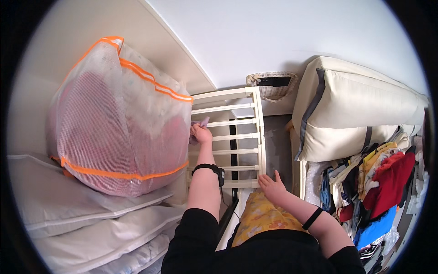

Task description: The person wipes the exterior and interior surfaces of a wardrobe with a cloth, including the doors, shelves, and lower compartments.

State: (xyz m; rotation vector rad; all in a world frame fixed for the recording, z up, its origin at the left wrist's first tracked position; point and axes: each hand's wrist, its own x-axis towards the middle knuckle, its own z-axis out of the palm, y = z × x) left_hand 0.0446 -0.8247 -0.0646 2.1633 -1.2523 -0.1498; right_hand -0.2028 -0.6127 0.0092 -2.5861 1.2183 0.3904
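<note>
A cream slatted crib rail stands in front of me, its bars running across the view. My left hand grips a mauve cloth against one of the bars, close by the mesh storage bag with orange trim. Part of the cloth is hidden by the hand and the bag. On the rail's near right corner rests my right hand, fingers spread and holding nothing.
Cream padded bags with dark straps sit at the right above a pile of folded clothes. Stuffed grey-white storage bags are stacked at the left. A woven basket lies by the wall. Grey floor shows beyond the rail.
</note>
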